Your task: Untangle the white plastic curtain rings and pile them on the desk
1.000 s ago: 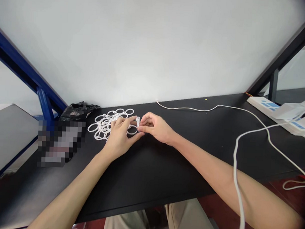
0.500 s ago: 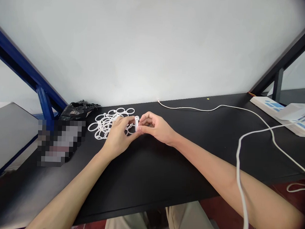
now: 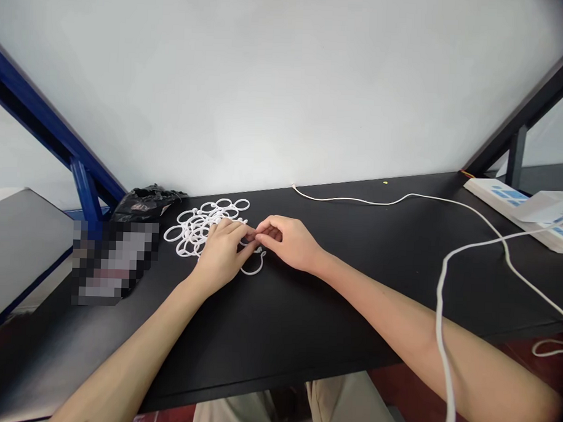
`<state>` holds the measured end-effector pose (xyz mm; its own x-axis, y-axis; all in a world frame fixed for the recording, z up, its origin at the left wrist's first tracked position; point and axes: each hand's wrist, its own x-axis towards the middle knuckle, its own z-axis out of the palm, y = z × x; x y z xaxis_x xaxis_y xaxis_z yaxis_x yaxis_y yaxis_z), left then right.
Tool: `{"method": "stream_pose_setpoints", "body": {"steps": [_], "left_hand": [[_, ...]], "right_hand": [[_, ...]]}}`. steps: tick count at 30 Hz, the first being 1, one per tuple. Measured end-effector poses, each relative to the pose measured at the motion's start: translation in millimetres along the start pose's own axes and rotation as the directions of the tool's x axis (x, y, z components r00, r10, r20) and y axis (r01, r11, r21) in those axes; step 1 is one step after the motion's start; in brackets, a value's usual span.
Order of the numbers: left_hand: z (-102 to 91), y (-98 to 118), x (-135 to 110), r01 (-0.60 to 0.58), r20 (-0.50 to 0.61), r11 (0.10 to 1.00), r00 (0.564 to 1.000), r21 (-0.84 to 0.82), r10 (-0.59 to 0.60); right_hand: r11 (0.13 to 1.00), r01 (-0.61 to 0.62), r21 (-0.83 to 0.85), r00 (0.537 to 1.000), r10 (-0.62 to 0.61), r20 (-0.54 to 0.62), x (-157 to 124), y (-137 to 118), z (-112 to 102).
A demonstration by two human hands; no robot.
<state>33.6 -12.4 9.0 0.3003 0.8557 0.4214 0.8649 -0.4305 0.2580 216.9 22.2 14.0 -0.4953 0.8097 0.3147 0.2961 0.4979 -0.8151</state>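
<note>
A heap of several white plastic rings (image 3: 195,223) lies on the black table (image 3: 306,310), left of centre. My left hand (image 3: 224,252) rests at the heap's right edge, fingers curled. My right hand (image 3: 287,241) meets it fingertip to fingertip. Both pinch one white ring (image 3: 256,268) that hangs down from the fingers onto the table just in front of them.
A crumpled black bag (image 3: 146,201) sits behind the heap at the left, by a blue frame post (image 3: 81,192). A white cable (image 3: 439,303) runs along the table's back and over my right forearm. White power strips (image 3: 517,207) lie at the far right.
The ring, held upright between the fingertips before, now lies lower and flatter on the table under the hands. Both hands have dropped slightly and closed together.
</note>
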Motion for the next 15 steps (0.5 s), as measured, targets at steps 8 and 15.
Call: {"method": "stream_pose_setpoints", "body": {"steps": [8, 15], "left_hand": [[-13.0, -8, -1, 0.012, -0.073, 1.0, 0.997, 0.022, -0.01], [-13.9, -4, -2, -0.01, -0.043, 1.0, 0.999, -0.016, 0.009]], "right_hand": [[0.974, 0.15, -0.169, 0.958, -0.101, 0.267, 1, 3, -13], [0.964, 0.168, -0.205, 0.939, -0.092, 0.333, 3, 4, -15]]}}
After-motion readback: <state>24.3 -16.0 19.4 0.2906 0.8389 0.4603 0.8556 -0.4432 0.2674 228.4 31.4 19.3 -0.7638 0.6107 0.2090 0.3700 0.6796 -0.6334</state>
